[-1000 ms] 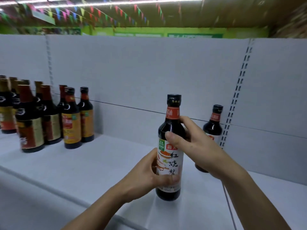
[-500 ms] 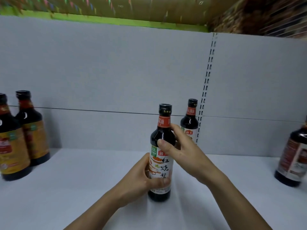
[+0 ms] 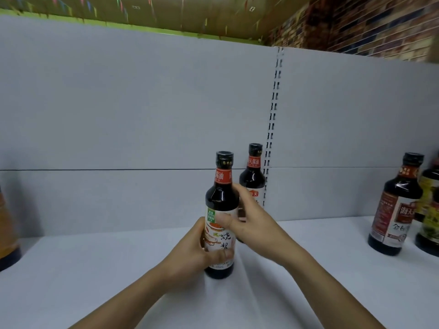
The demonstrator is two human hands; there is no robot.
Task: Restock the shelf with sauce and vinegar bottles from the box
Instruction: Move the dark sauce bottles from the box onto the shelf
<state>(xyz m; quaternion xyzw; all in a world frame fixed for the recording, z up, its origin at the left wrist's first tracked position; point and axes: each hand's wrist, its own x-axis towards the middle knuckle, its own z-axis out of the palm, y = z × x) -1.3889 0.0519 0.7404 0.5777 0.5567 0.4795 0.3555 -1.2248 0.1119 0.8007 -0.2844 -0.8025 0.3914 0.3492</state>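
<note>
We face a white shelf [image 3: 95, 281] backed by a pale grey panel [image 3: 142, 115]. A thin horizontal seam crosses the panel, and a slotted upright [image 3: 273, 115] splits it right of centre. Above the panel's top edge we see a green strip, a ceiling hung with small flags, and a brick wall [image 3: 368, 24] at the upper right.

The white board runs wide between a blurred bottle [image 3: 7, 233], cut by the left edge of the view, and the sauce bottle [image 3: 222, 200] we hold near the middle. To the right, another stretch of board separates it from a dark bottle with a red and white label [image 3: 395, 205], and a further bottle [image 3: 430, 210] stands just beside that one, cropped by the frame.

The sauce bottle stands upright, its base at the shelf surface; we cannot tell whether its weight rests there. It is filled with dark liquid up into the neck and has a black cap and a red neck band. Our left hand [image 3: 192, 252] wraps its lower label, fingers curled round the body. Our right hand [image 3: 251, 224] grips higher, thumb on the front of the label and fingers round the shoulder.

Just behind it, close to the upright, a second bottle of the same kind [image 3: 253, 176] stands against the back panel, partly hidden by our right hand.
</note>
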